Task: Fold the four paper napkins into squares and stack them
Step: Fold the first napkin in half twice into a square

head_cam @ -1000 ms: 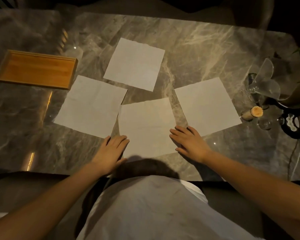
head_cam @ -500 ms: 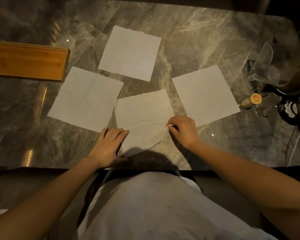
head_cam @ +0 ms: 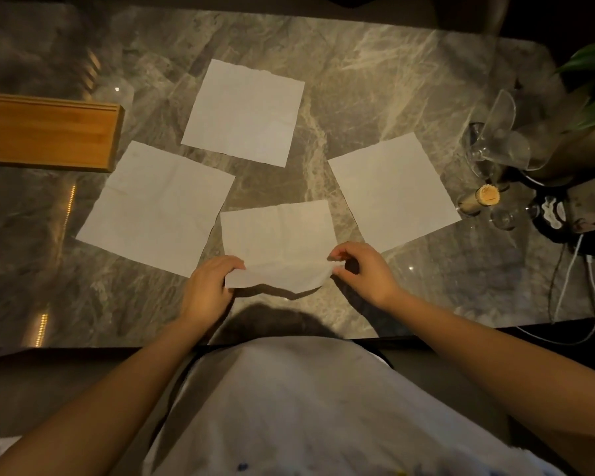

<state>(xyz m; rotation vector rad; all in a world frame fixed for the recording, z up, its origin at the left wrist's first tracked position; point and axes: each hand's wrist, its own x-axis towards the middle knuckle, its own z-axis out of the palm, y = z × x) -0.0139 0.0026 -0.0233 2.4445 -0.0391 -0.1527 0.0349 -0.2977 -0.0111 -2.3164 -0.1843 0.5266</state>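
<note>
Near napkin [head_cam: 279,235] is held at both near corners, while its far part lies flat on the marble tabletop [head_cam: 375,63] straight in front of the person. The left hand [head_cam: 207,286] has its grip clamped on the near left corner, with the fingers curled over the top of the paper. The right hand [head_cam: 364,273] has its grip clamped on the near right corner, pinched between thumb and forefinger, the other fingers curled above. Between the hands the near edge is raised off the tabletop and sags in a curve, with a dark shadow under it. The sheet is wrinkled and not yet folded.

Three more napkins lie flat and unfolded, fanned out beyond it. The left napkin [head_cam: 155,207] has its right edge just beside the near napkin's far left corner; whether they touch I cannot tell. The far napkin [head_cam: 244,111] lies beyond both, near the left napkin but apart from it. The right napkin [head_cam: 392,190] lies to the right, with its near corner just beyond the right hand's knuckles.

A wooden tray [head_cam: 45,135] sits at the left of the tabletop, near the left napkin's far corner. On the right stand clear glasses [head_cam: 495,132], with a cork [head_cam: 488,195] just in front of them and green leaves [head_cam: 591,84] behind. Cables [head_cam: 560,286] trail over the right edge. The person's light shirt [head_cam: 306,407] fills the bottom of the view, with both bare forearms reaching forward over it.
</note>
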